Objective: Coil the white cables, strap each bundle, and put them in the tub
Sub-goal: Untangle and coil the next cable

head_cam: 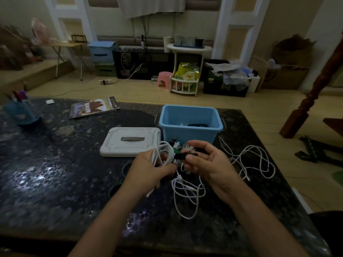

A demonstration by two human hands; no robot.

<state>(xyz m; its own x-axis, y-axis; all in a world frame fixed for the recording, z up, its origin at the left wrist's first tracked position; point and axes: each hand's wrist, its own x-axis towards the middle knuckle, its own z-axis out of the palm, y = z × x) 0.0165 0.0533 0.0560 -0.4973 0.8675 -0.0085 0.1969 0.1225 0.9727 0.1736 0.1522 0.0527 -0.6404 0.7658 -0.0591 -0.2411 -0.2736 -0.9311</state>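
My left hand [148,168] grips a coiled bundle of white cable [163,152] just in front of the blue tub [191,125]. My right hand [206,160] pinches a dark strap [185,156] that reaches to the bundle, beside a green piece on the coil. One loose white cable [187,193] lies on the table under my hands. Another loose white cable [254,160] sprawls to the right. The tub holds something dark and a bit of white at its bottom.
The tub's white lid [130,141] lies flat left of the tub. A magazine [93,108] and a blue pen holder [20,112] sit at the far left of the dark patterned table [55,173]. Dark ring shapes lie near my left wrist.
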